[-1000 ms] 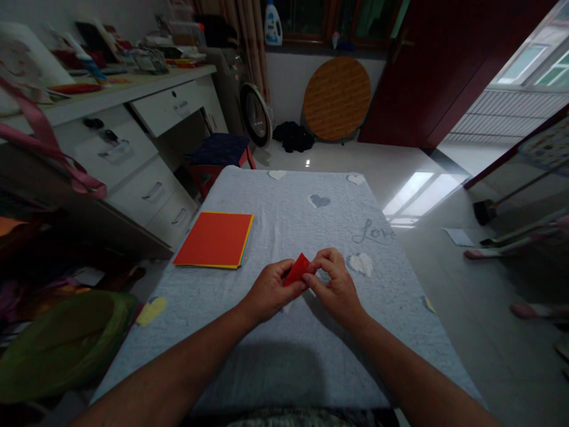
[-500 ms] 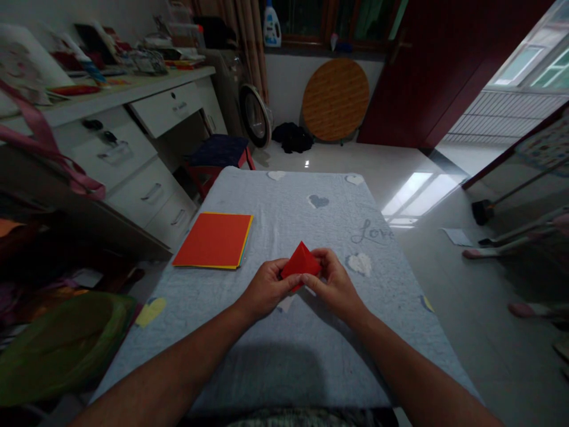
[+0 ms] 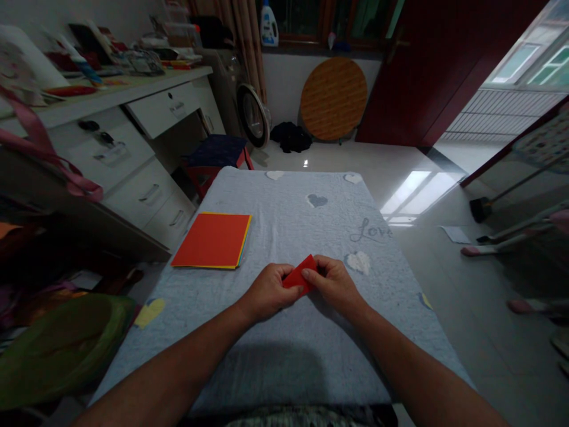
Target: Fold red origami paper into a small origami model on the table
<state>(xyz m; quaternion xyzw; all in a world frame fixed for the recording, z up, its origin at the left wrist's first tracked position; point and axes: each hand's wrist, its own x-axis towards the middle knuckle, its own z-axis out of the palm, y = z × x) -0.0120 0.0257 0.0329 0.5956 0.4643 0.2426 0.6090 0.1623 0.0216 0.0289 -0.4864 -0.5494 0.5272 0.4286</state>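
Two hands [image 3: 268, 290] [image 3: 338, 283] pinch folded red paper [image 3: 299, 276], flat-faced, sharp-cornered; crinkled heart-patterned cloth [image 3: 284, 219] beneath.

"Love" lettering [image 3: 371, 230] on counter cloth [image 3: 284, 219], 3 o'clock from view centre. Bottle [image 3: 269, 29] at 12 o'clock: label unreadable.

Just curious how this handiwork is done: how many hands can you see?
2. The left hand holds the left side of the small red paper; the right hand holds its right side. Some fingers are hidden, but both hands show.
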